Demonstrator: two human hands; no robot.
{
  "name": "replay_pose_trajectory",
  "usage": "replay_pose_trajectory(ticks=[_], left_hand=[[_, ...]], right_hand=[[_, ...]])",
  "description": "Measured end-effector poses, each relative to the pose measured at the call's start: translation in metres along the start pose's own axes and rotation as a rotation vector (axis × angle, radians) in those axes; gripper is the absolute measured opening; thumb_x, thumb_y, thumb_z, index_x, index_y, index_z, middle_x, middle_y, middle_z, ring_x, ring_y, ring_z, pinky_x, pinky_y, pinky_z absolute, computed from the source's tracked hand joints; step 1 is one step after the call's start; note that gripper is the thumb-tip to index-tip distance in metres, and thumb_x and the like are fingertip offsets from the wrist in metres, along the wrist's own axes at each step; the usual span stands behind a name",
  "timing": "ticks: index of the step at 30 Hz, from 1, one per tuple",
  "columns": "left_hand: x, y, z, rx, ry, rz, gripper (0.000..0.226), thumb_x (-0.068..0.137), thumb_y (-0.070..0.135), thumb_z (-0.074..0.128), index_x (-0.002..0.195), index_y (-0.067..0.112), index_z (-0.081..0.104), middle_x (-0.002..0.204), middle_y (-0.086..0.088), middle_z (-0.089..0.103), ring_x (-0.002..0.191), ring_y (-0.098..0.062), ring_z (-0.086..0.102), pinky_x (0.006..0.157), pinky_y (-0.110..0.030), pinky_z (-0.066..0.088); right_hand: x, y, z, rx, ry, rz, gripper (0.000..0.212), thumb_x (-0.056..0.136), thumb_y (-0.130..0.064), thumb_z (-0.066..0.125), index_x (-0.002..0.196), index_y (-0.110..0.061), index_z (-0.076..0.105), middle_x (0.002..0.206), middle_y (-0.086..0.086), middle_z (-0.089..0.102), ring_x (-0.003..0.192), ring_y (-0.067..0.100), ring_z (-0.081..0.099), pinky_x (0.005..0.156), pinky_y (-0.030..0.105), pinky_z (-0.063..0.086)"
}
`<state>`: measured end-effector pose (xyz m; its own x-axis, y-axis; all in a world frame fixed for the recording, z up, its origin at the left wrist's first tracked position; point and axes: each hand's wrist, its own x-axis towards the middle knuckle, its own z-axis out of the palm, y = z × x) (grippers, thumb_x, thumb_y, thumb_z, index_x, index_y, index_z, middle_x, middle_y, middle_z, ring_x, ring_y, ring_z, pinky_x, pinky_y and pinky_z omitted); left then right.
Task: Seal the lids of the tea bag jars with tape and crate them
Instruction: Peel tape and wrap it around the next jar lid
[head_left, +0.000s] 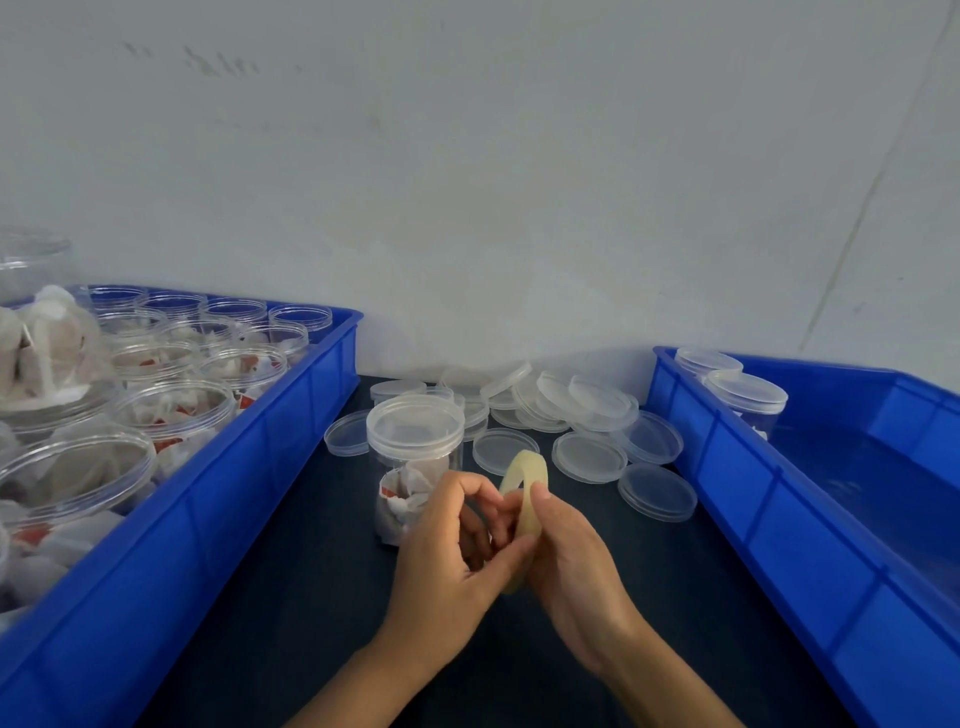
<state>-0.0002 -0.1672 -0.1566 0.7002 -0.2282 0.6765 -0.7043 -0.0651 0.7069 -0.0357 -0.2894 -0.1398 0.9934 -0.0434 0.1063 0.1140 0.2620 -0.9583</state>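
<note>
Pale, seemingly translucent tape roll

Both crates, the left crate and the right crate, are bright blue. The bench is dark navy. The tape roll is pale yellow, the lidded jar clear (red-and-white tea bags inside), the loose lids clear, the far wall pale grey.

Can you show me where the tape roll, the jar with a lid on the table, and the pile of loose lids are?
tape roll (521, 470): head view, top of ring.
jar (414, 431): head view, its lid.
loose lids (589, 457): head view, one flat lid.
</note>
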Motion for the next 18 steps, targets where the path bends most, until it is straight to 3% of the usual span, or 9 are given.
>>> replay_pose_trajectory(ticks=[5,9,13,18], left_hand=[[-0.0007,0.0025,-0.0011,-0.160,-0.029,-0.189,0.032,0.079,0.043,0.072,0.101,0.026,0.056,0.095,0.015,0.065,0.080,-0.012,0.066,0.062,-0.021,0.055],[0.0001,0.0005,-0.0034,-0.270,-0.106,-0.305,0.031,0.077,0.033,0.069,0.104,0.022,0.059,0.094,0.004,0.065,0.090,-0.019,0.066,0.077,-0.039,0.058],[0.0014,-0.0002,-0.0050,-0.315,-0.174,-0.344,0.032,0.076,0.028,0.065,0.106,0.020,0.059,0.098,-0.008,0.061,0.096,-0.026,0.061,0.085,-0.046,0.055],[0.0031,0.0000,-0.0057,-0.387,-0.209,-0.397,0.035,0.072,0.027,0.063,0.106,0.020,0.059,0.104,-0.011,0.059,0.102,-0.023,0.059,0.087,-0.034,0.056]], right_hand=[[-0.0001,-0.0029,0.0010,0.063,-0.121,-0.010,0.041,0.094,-0.023,0.041,0.121,0.004,0.056,0.080,0.006,0.059,0.077,0.014,0.061,0.071,0.026,0.052],[-0.0007,-0.0068,0.0003,0.114,-0.162,-0.010,0.040,0.093,-0.011,0.044,0.130,0.004,0.049,0.084,0.008,0.059,0.089,0.017,0.063,0.089,0.034,0.050],[-0.0018,-0.0079,-0.0004,0.117,-0.141,0.003,0.043,0.088,-0.007,0.048,0.131,0.001,0.049,0.085,0.008,0.060,0.091,0.016,0.063,0.101,0.043,0.043],[-0.0013,-0.0061,0.0010,0.086,-0.075,0.004,0.044,0.087,-0.014,0.051,0.129,-0.003,0.053,0.084,0.007,0.061,0.091,0.019,0.062,0.100,0.042,0.046]])
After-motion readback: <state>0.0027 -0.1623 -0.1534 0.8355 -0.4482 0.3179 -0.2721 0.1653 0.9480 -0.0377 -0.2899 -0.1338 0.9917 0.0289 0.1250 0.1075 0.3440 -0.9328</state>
